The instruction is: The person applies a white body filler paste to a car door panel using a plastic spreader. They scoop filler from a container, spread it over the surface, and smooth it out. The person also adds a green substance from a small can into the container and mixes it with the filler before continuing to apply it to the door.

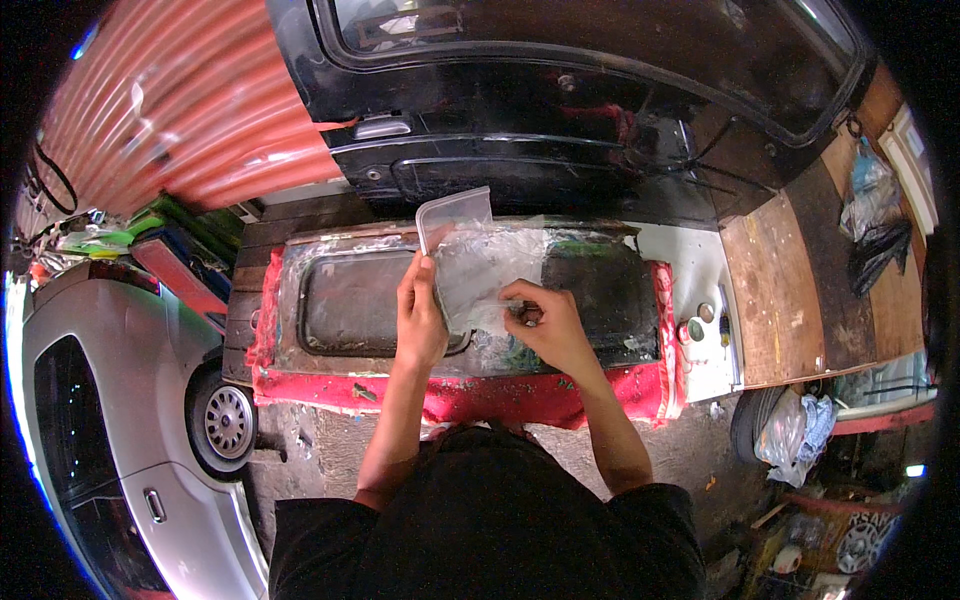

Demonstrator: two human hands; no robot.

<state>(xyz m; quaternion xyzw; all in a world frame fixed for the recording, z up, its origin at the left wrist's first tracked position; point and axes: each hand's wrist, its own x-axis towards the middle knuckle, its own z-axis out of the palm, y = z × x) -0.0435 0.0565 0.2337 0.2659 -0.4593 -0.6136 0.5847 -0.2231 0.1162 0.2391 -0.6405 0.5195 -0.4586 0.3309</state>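
Note:
A clear, see-through plastic piece [462,212] with a pale, rounded rim is held up over the work board. My left hand [421,318] grips its left edge, thumb up along the rim. Across from it, my right hand [548,318] has thumb and forefinger pinched at the plastic's lower right part, the other fingers curled. How far the plastic reaches is hard to make out against the whitish, smeared surface behind. Below lies a worn, paint-stained panel [600,290] with a dark rounded window frame at its left.
A red cloth [600,397] lies under the panel. At right, small round containers [692,330] stand on a white surface [700,262]. A black vehicle door [480,130] stands behind, and a silver car [120,400] at left. Plastic bags [795,435] sit low right.

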